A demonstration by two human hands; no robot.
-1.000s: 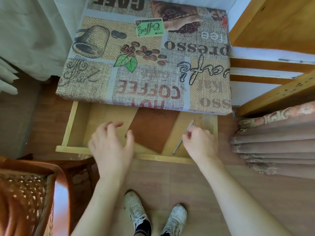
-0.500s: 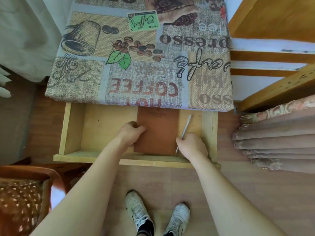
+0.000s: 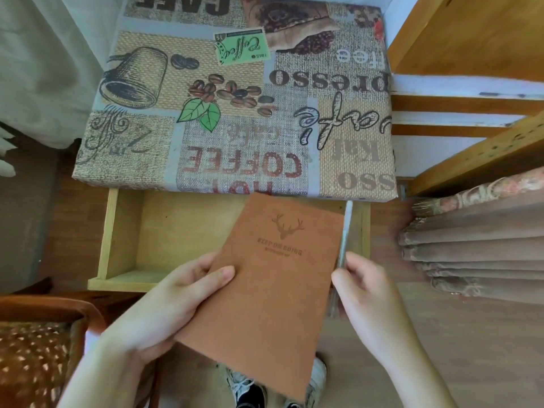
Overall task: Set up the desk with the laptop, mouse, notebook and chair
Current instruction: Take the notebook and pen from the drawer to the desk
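Right now the tabletop point(image 3: 235, 113) lies bare above the open drawer point(image 3: 164, 237). Left hand point(image 3: 164, 301) pinches the notebook point(image 3: 265, 284) over the drawer's front edge; right hand point(image 3: 365, 293) curls its fingers around a pen point(image 3: 345, 231). That one-sided pinch could let the notebook sag and slip, or clip the tabletop's edge on lifting; room above looks ample.

The left hand point(image 3: 164, 307) gripped a brown notebook point(image 3: 265, 278) above the open drawer point(image 3: 176, 231). At three o'clock of it, the right hand point(image 3: 371, 293) pinched a pen point(image 3: 344, 231). The bench point(image 3: 235, 98) lay at twelve o'clock.
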